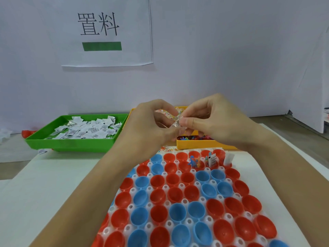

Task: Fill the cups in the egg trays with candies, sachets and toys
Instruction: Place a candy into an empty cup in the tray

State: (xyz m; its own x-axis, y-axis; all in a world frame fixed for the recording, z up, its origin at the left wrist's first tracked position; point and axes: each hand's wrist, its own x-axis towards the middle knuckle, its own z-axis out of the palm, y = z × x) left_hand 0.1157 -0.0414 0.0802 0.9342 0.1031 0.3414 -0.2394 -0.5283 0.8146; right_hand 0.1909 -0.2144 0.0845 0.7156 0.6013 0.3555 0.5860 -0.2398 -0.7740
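A white egg tray (pixel 183 186) full of red and blue cups lies before me. A few cups in its far right corner hold small toys (pixel 195 162) and white sachets (pixel 212 160). Above the tray's far end, my left hand (pixel 149 127) cups several clear candy packets (pixel 164 113). My right hand (pixel 210 120) pinches one small printed packet (pixel 176 123) between thumb and forefinger, right at the left hand's fingers.
A green bin (pixel 71 142) of white sachets stands at the back left. Behind my hands are a yellow bin (pixel 195 144) of coloured toys and another yellow bin with candies. Loose candies (pixel 165 148) lie at the tray's far edge. A wall closes the back.
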